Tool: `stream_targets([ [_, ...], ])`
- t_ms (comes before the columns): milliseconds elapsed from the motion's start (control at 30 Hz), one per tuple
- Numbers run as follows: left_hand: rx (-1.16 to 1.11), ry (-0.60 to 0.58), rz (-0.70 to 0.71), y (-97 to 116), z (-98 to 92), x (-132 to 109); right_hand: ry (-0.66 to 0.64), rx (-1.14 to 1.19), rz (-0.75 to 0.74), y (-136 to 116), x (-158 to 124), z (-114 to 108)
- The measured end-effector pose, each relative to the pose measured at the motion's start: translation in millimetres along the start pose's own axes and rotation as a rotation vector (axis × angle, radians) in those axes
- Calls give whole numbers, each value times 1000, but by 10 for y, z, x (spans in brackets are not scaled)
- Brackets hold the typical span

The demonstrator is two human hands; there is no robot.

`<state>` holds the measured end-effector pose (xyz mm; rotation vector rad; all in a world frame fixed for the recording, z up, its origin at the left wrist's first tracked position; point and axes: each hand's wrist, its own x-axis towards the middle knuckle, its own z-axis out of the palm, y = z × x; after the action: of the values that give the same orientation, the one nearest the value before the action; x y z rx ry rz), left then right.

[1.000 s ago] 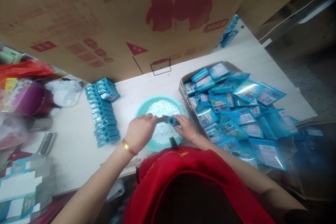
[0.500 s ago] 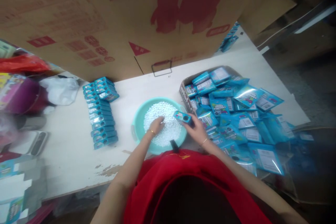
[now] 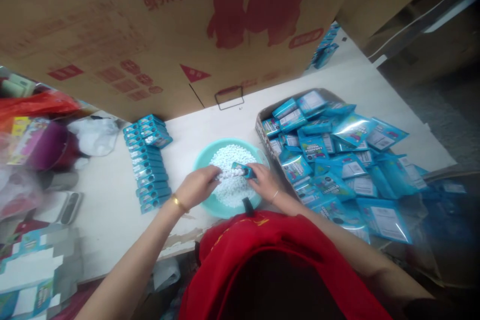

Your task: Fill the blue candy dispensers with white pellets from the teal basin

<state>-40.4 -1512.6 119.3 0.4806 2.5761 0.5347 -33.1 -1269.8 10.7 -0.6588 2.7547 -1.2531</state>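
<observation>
On my feed, the right hand (image 3: 265,181) is closed round one end of a small blue box (image 3: 243,170) at the centre of the frame, fingertips to the side, which leaves the other end free toward the left hand. The left hand (image 3: 200,185) has its fingers drawn together near that free end, with a narrow line of white pellets between hand and box; I can't tell whether it grips a scoop or anything else.

Both hands are over the turquoise basin (image 3: 202,156), probably so that anything dropped lands back among the white pellets (image 3: 232,197) in it.

Left of the basin, on the table (image 3: 107,210), similar boxes (image 3: 152,175) stand in close ranks, holes facing the same way, I'd judge to save room and make them easy to check. Right of it, glossy blue packets (image 3: 354,130) overfill a shallow carton (image 3: 267,145), whose wall seems to keep part of the heap off the basin.

Across the top, a large cardboard box (image 3: 161,35) backs the table. Unfolded cartons (image 3: 30,270) lie lower left, beyond the ranks.
</observation>
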Motion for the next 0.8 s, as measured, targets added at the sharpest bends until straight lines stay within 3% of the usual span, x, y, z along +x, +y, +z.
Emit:
stream_targets([
  [100,213,-98,-63,313,-113,70,-15,-12,-66,-20,11,66],
  [233,318,-112,-91,671,-209,74,-25,-6,-81,10,-4,99],
  [333,295,-73,-79,652,-241,31,-21,4,-64,50,-16,82],
  [400,282,-28,-110,420,-176,32,-22,9,-34,73,-26,49],
  [500,236,8,-247,-137,145,135,8,32,31,96,-44,-29],
  [600,108,-26,-366,-581,679,356,73,83,107,99,-61,-122],
  [700,0,-19,-317,-661,1204,628,109,122,177,85,-66,-200],
  [800,-115,23,-248,-525,1520,833,131,146,236,73,-67,-242],
])
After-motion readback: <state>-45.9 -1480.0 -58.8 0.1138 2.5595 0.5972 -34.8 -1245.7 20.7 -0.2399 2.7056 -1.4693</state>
